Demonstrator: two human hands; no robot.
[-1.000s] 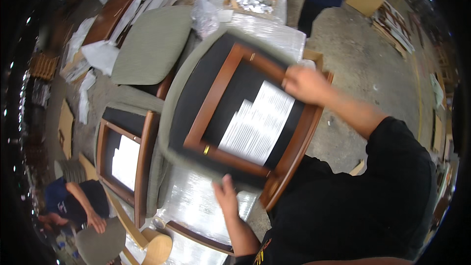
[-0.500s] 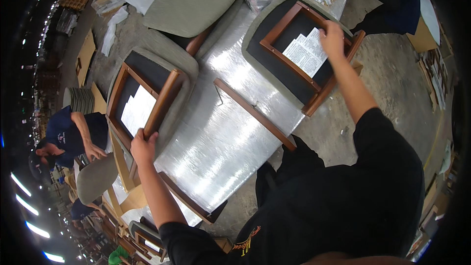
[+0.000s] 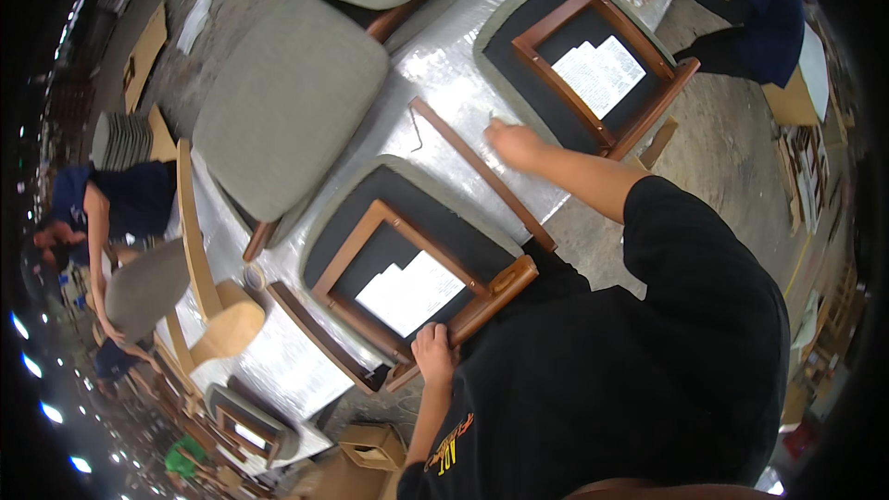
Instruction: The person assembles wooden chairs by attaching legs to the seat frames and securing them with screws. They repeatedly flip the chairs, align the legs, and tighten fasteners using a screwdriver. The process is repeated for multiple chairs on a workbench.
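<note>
A chair seat (image 3: 370, 183) with grey upholstery lies underside up on the foil-covered table (image 3: 454, 69). It has a brown wooden frame and a white label. My left hand (image 3: 433, 352) is closed on the frame's near rail. My right hand (image 3: 516, 143) is over the middle of the table with its fingers pinched together. What they hold, if anything, I cannot make out. A brown wooden strip (image 3: 482, 173) lies just left of that hand, and a thin L-shaped hex key (image 3: 416, 132) rests beside its far end. Another upturned seat (image 3: 500, 37) lies to the right.
Grey seat pads (image 3: 292, 97) lie at the table's left and far side. A second wooden strip (image 3: 319, 338) is by the left edge. Co-workers (image 3: 773, 9) stand at far right and left. A cardboard box (image 3: 370, 444) sits below, near my left arm.
The left seat has come toward me with my left hand, uncovering a grey seat pad. My right hand has left the right seat's frame and moved to the middle of the table.
</note>
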